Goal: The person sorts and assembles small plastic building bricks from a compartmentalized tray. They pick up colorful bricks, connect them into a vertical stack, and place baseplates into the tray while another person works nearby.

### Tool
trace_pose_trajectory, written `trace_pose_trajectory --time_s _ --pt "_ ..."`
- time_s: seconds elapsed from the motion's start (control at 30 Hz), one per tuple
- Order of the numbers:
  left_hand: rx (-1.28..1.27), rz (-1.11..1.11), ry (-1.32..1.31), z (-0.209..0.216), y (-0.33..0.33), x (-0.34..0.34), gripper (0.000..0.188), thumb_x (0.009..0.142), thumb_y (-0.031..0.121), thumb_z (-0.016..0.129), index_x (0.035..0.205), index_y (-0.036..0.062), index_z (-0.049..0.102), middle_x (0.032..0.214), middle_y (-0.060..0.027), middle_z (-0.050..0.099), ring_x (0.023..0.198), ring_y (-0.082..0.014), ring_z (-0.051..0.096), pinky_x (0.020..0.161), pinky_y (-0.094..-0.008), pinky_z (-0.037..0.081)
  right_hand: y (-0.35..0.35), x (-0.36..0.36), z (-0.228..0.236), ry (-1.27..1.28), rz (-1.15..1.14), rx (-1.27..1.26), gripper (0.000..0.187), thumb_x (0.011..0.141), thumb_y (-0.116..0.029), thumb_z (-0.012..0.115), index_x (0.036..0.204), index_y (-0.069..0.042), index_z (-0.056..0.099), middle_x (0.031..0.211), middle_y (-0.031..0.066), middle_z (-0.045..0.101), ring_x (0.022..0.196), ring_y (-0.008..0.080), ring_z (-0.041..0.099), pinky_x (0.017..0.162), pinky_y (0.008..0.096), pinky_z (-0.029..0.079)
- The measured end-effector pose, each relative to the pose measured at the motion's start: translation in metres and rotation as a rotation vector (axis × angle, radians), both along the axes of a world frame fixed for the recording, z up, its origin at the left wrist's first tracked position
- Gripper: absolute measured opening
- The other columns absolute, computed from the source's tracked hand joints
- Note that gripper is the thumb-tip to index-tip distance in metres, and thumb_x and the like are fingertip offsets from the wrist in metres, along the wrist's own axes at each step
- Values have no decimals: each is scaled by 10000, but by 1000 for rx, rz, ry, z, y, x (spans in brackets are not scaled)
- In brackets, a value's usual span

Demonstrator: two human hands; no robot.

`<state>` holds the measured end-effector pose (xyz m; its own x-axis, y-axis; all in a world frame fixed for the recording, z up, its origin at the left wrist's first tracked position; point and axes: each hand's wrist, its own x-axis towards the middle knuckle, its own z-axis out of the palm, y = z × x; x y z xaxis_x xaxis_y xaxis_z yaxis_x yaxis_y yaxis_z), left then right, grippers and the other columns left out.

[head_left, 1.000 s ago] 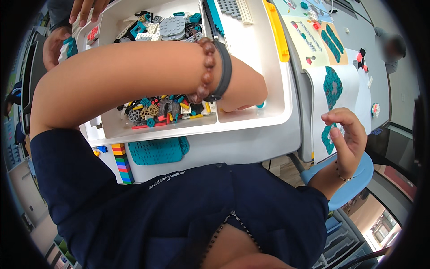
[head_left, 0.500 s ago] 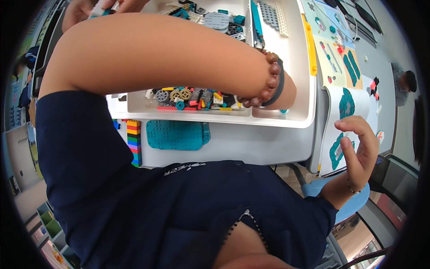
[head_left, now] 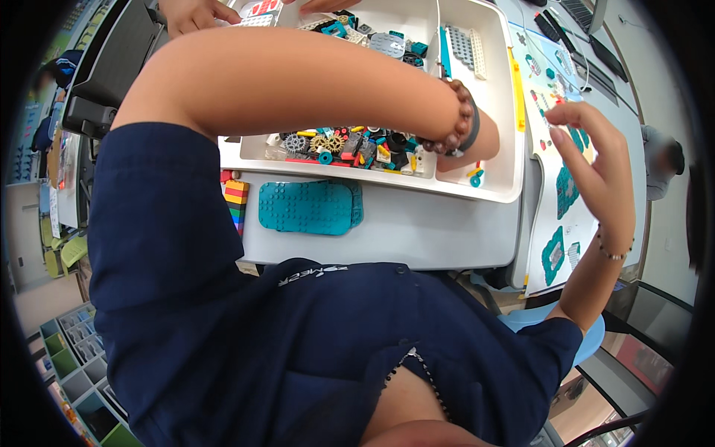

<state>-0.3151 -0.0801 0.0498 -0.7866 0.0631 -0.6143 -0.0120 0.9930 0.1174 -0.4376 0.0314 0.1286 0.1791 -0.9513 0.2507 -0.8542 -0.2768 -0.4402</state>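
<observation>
My left forearm stretches across a white sorting tray [head_left: 488, 192] to its right-hand compartment. There my left hand [head_left: 485, 141] dips in behind the beaded bracelet and dark wristband, its fingers hidden. Small yellow and teal pieces [head_left: 475, 177] lie beside it. The neighbouring compartment holds mixed small parts, among them tan gears [head_left: 328, 141] and a grey gear [head_left: 296, 142]. My right hand [head_left: 599, 160] is raised over the printed building-instruction sheets [head_left: 547, 249], thumb and index finger apart, nothing visible between them.
Another person's hands [head_left: 195, 13] are at the tray's far left, by a white studded piece [head_left: 257, 21]. Stacked teal plates [head_left: 309, 207] lie on the grey table before the tray, next to a tower of coloured bricks [head_left: 236, 195]. A blue chair [head_left: 592, 339] stands at right.
My right hand has risen farther over the sheets and its fingers have straightened. The view has shifted slightly. My left hand stays in the tray's right compartment.
</observation>
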Motion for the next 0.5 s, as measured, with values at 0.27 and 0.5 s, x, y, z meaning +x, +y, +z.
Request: trace_pose_trajectory --time_s 0.27,0.5 --pt "244 250 423 79 -28 96 111 569 33 658 628 14 566 574 -97 563 540 -245 565 504 -334 443 -25 13 -22 296 250 185 104 712 -16 613 816 -20 624 812 135 621 809 292 599 752 351 473" --pt "228 363 517 51 -32 162 89 621 34 670 666 16 595 663 -108 600 577 -240 580 534 -309 462 -56 51 -66 779 424 663 158 622 -30 657 779 -5 657 810 177 639 810 316 632 722 360 513"
